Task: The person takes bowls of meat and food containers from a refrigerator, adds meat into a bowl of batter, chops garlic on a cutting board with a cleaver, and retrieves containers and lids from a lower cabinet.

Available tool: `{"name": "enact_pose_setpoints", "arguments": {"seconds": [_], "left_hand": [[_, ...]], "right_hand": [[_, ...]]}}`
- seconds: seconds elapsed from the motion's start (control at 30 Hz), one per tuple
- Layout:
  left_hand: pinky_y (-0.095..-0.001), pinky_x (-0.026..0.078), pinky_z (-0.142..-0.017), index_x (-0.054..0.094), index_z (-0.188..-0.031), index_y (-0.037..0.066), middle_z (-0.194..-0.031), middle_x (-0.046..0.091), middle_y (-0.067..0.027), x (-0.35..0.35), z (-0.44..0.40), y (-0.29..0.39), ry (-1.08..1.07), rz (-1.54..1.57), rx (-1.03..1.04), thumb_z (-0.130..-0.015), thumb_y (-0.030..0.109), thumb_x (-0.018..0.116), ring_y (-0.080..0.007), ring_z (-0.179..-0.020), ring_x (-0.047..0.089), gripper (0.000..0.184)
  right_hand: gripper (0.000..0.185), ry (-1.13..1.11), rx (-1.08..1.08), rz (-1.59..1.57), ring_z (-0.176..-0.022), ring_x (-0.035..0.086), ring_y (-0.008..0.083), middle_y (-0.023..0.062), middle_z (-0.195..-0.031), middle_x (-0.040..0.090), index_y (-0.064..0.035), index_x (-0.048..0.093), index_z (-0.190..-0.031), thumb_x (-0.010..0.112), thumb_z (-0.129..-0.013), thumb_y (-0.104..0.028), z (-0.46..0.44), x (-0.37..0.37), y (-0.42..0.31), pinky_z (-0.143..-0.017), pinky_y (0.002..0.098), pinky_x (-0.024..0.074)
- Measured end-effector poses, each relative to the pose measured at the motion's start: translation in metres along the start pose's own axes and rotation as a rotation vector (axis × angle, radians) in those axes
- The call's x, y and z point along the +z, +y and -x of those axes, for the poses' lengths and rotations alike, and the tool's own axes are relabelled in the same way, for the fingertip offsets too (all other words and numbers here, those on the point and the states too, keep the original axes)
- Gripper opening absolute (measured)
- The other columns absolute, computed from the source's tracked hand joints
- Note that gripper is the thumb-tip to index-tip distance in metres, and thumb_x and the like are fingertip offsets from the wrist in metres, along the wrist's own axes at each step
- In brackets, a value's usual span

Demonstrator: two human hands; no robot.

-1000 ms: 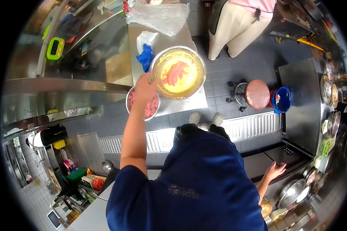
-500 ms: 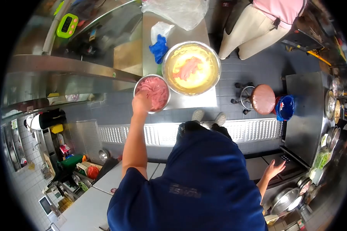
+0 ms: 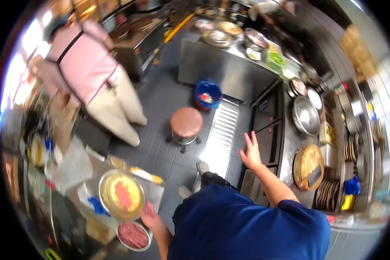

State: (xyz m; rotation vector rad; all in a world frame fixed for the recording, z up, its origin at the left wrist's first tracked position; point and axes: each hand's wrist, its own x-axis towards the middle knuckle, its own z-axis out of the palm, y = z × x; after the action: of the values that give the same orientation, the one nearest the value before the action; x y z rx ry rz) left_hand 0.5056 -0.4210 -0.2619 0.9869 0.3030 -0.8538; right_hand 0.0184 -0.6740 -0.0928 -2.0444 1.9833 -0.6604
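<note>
My left hand [image 3: 151,216] is over the counter's edge, beside the two bowls, its blurred fingers stretched out and holding nothing. Just left of it, a metal bowl [image 3: 149,245] holds pink sliced raw meat [image 3: 134,235]. The larger metal bowl [image 3: 102,196] behind has a yellow mixture [image 3: 136,195] with pink meat [image 3: 123,196] lying on top. Out to the right, my right hand [image 3: 251,152] hangs in the air above the floor near the dark cabinet fronts, fingers spread, with nothing in it.
A brown round stool [image 3: 186,122] and a blue-lined bin [image 3: 208,95] stand on the floor ahead. Another person [image 3: 84,65] in pink is at the left. On the right counter are a steel bowl [image 3: 306,116] and a round chopping board [image 3: 305,167] with a cleaver [image 3: 315,177].
The view has swung to the right. My left hand has come out of the meat bowl to beside it, without meat. My right hand is still spread in the air.
</note>
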Motion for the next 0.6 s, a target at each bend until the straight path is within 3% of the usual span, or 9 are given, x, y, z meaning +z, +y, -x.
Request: {"name": "enact_pose_setpoints", "arguments": {"seconds": [0.1, 0.17, 0.27, 0.37, 0.47, 0.6], "left_hand": [[-0.0408, 0.049, -0.112, 0.043, -0.142, -0.010, -0.147, 0.042, -0.0233, 0.006, 0.005, 0.008, -0.187, -0.542, 0.225, -0.106, 0.010, 0.049, -0.0328, -0.137, 0.044, 0.041], [-0.0396, 0.050, -0.111, 0.049, -0.136, -0.012, -0.136, 0.054, -0.0223, 0.075, 0.059, 0.028, -0.316, -1.042, 0.464, -0.106, 0.011, 0.049, -0.0298, -0.127, 0.054, 0.038], [-0.0345, 0.053, -0.103, 0.055, -0.129, -0.011, -0.128, 0.060, -0.0240, 0.083, 0.042, 0.028, -0.427, -1.167, 0.535, -0.100, 0.003, 0.061, -0.0253, -0.116, 0.062, 0.033], [-0.0433, 0.051, -0.097, 0.067, -0.123, 0.012, -0.120, 0.069, -0.0130, 0.113, 0.061, 0.008, -0.257, -1.774, 0.315, -0.098, 0.033, 0.057, -0.0248, -0.112, 0.066, 0.034], [-0.0355, 0.053, -0.103, 0.056, -0.128, -0.011, -0.125, 0.061, -0.0228, 0.118, -0.005, -0.060, -0.091, -0.430, -0.101, -0.101, 0.008, 0.057, -0.0285, -0.114, 0.061, 0.032], [-0.0401, 0.051, -0.109, 0.057, -0.124, -0.013, -0.123, 0.064, -0.0215, 0.304, 0.093, -0.159, -0.171, -0.288, -0.242, -0.104, 0.013, 0.051, -0.0299, -0.116, 0.062, 0.033]], "right_hand": [[0.083, 0.019, 0.117, -0.017, -0.149, 0.026, 0.0465, 0.0279, -0.165, 0.016, -0.0093, 0.034, -0.156, 0.075, -0.084, -0.011, 0.005, -0.007, 0.028, -0.121, 0.0477, 0.0322], [0.083, 0.038, 0.205, -0.039, -0.150, 0.024, 0.0467, 0.0288, -0.165, 0.016, -0.0090, 0.034, -0.156, 0.075, -0.085, -0.013, 0.006, -0.009, 0.049, -0.121, 0.0477, 0.0306], [0.083, 0.068, 0.320, -0.080, -0.150, 0.024, 0.0464, 0.0288, -0.165, 0.016, -0.0084, 0.034, -0.156, 0.076, -0.085, -0.014, 0.002, -0.012, 0.089, -0.121, 0.0479, 0.0305], [0.083, 0.112, 0.374, -0.121, -0.150, 0.025, 0.0461, 0.0290, -0.165, 0.016, -0.0082, 0.034, -0.156, 0.076, -0.084, -0.013, -0.006, -0.010, 0.143, -0.121, 0.0472, 0.0305], [0.082, 0.063, 0.478, -0.161, -0.148, 0.029, 0.0466, 0.0295, -0.164, 0.019, -0.0080, 0.036, -0.156, 0.075, -0.084, -0.018, -0.021, -0.008, 0.207, -0.119, 0.0473, 0.0334], [0.082, -0.236, 0.597, -0.199, -0.143, 0.039, 0.0439, 0.0318, -0.157, 0.035, -0.0050, 0.039, -0.154, 0.073, -0.087, -0.037, -0.036, -0.018, 0.293, -0.118, 0.0441, 0.0364]]}}
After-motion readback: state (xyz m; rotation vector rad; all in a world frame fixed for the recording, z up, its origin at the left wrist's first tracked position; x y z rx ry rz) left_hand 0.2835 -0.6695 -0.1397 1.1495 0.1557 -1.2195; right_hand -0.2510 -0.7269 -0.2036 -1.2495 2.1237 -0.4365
